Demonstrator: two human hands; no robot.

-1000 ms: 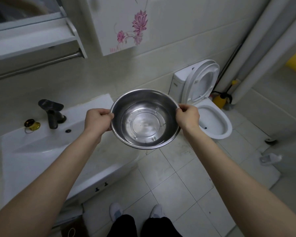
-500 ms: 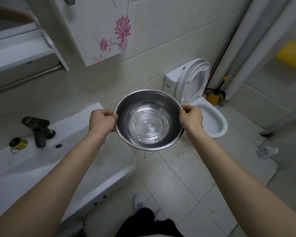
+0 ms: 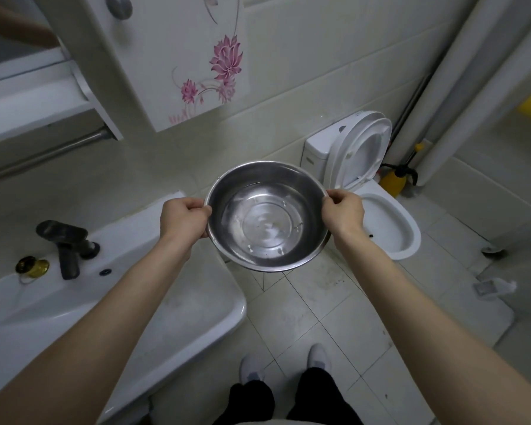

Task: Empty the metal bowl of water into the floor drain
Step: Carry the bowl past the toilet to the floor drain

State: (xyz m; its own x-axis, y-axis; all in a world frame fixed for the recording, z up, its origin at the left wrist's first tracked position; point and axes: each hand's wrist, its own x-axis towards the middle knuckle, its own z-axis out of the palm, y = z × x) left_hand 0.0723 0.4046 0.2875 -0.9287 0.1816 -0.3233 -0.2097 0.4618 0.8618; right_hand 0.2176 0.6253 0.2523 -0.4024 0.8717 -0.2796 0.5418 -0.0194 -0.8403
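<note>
A round metal bowl (image 3: 267,216) with shallow clear water in its bottom is held level in front of me, above the floor tiles between the sink and the toilet. My left hand (image 3: 183,217) grips its left rim with the thumb over the edge. My right hand (image 3: 344,211) pinches the right rim. A small square metal floor drain (image 3: 485,288) lies on the tiles at the right.
A white sink (image 3: 196,308) with a dark faucet (image 3: 66,243) and a gold stopper (image 3: 33,266) fills the left. A white toilet (image 3: 390,222) with raised lid stands just beyond the bowl. A yellow spray bottle (image 3: 394,182) sits by the pipes. My shoes (image 3: 318,355) stand on the tiles.
My view has swung right, so the sink slid left and the toilet came closer to centre. Both hands keep the same hold on the bowl, which stays level.
</note>
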